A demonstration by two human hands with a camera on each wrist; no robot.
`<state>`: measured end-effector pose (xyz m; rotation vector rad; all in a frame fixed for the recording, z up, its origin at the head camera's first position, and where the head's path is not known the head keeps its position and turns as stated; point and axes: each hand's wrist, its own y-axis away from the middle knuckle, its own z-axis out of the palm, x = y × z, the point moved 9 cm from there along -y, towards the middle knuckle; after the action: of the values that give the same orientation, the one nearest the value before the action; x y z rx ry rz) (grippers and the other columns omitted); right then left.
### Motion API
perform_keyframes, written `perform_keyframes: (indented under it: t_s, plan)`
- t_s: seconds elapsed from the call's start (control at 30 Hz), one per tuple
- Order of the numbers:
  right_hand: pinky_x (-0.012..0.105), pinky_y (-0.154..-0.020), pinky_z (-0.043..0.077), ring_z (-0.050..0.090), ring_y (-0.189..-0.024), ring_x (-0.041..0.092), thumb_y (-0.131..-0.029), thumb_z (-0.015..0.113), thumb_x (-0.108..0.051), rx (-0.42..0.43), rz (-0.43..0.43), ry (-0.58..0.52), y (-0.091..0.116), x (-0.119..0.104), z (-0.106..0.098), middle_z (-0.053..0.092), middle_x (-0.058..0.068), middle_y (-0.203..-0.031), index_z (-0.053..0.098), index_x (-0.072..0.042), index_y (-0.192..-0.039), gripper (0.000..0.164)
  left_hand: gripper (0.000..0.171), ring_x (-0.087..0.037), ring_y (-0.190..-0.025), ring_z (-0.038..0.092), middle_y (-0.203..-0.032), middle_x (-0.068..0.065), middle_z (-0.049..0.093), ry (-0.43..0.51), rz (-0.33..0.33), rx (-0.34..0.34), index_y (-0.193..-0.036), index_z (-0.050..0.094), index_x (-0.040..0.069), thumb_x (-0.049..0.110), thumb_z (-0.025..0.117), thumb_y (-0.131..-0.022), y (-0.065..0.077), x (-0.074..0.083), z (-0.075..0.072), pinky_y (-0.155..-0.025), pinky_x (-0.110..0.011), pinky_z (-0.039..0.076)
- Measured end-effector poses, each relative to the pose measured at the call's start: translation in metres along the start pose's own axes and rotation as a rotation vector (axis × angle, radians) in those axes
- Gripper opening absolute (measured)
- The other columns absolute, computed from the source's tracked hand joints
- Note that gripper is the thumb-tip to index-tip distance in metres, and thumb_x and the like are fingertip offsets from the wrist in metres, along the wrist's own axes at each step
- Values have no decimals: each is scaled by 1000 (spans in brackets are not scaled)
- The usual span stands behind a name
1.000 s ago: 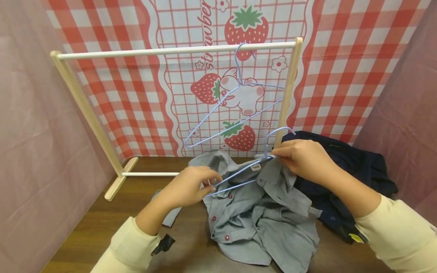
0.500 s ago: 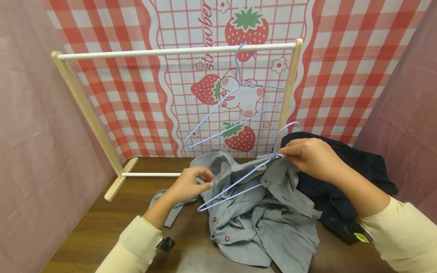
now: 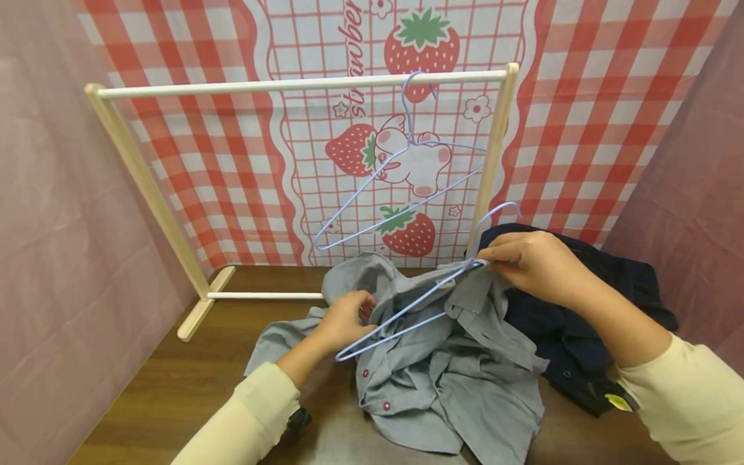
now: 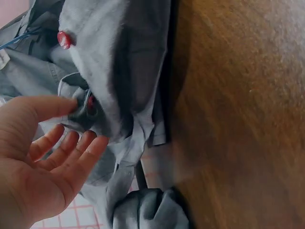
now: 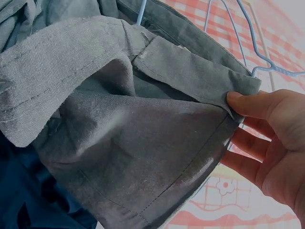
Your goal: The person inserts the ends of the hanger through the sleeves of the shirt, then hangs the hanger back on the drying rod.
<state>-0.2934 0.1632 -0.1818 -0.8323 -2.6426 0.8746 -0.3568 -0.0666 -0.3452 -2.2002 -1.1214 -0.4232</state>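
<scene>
A grey button-up shirt point(image 3: 407, 387) with red buttons lies crumpled on the table. My right hand point(image 3: 531, 268) pinches its collar between thumb and fingers, just beside the neck of a light blue wire hanger point(image 3: 401, 316). One side of that hanger is inside the shirt's shoulder; the other sticks out over the shirt front. In the right wrist view the thumb presses on the collar edge point(image 5: 205, 78). My left hand point(image 3: 345, 323) is at the shirt's other front edge, near the hanger's free end. Its fingers are loosely bent and spread from the thumb in the left wrist view, beside a red button point(image 4: 90, 102).
A wooden rack with a white rail point(image 3: 261, 87) stands behind. A second blue hanger point(image 3: 360, 194) hangs bare on that rail. A dark navy garment point(image 3: 587, 284) lies at the right, beside the rack's post. A strawberry-print cloth point(image 3: 325, 39) covers the back wall.
The hanger's left end has come out from the left hand and now lies over the shirt. The right hand has shifted slightly right; the left hand has moved in to the shirt edge.
</scene>
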Motion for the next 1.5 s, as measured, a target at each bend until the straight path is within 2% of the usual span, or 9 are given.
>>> perform_keyframes:
  t_s: [0.17,0.37,0.5,0.6,0.73,1.0,1.17,1.3,1.5]
  plan:
    - [24,-53,48,54,-67,5,-67,80,11,8,12,-18,2,2,-1,71,0,-88,77,-6,-94,32,26,-16,-72,58,-77,0,61,-73,-19,112,-94,66,4,0,64,-68,4,-2,-18,-66,-31,48]
    - [23,-51,45,53,-65,5,-69,80,10,34,54,-10,7,8,-1,71,2,-90,77,-5,-95,30,19,-16,-74,57,-82,-4,63,-23,-68,338,-88,69,4,-1,64,-71,15,-2,-65,-66,-31,49]
    - [24,-50,43,51,-63,5,-70,78,10,66,77,11,10,11,1,71,2,-89,77,-5,-96,30,21,-15,-70,55,-86,-7,64,-13,-63,415,-90,70,3,-4,64,-72,23,5,-91,-62,-28,48]
    - [25,-50,44,53,-63,6,-70,78,10,92,74,41,11,10,4,70,3,-87,77,-4,-97,30,21,-13,-65,52,-85,-6,63,-20,-37,419,-91,71,3,-6,65,-73,28,12,-106,-58,-27,46]
    - [27,-50,45,55,-63,9,-70,79,9,103,79,70,10,7,9,68,4,-85,77,-2,-97,29,20,-11,-67,56,-87,-3,64,-44,3,378,-92,73,6,-5,66,-76,34,22,-122,-60,-26,50]
    - [29,-47,43,52,-58,13,-69,80,8,133,34,190,9,-5,17,60,6,-77,76,0,-96,29,20,-10,-65,58,-86,-1,65,-63,91,330,-92,74,6,-6,67,-77,38,45,-145,-59,-26,52]
    - [30,-41,37,46,-54,16,-68,78,11,142,12,283,7,-12,25,54,7,-74,76,-3,-96,32,20,-9,-66,58,-85,0,64,-82,92,304,-94,75,8,-4,68,-79,37,61,-147,-60,-27,52]
    - [33,-36,37,50,-56,23,-69,79,9,148,-8,360,5,-17,34,52,8,-73,75,-5,-95,30,20,-10,-69,59,-88,-1,66,-86,102,296,-95,75,7,-4,69,-79,36,77,-144,-60,-26,52]
    - [35,-33,35,54,-60,27,-73,75,10,126,15,411,3,-19,44,51,10,-73,73,-4,-93,24,20,-11,-73,61,-87,-2,66,-61,142,284,-94,74,6,-3,70,-76,33,100,-123,-60,-22,53]
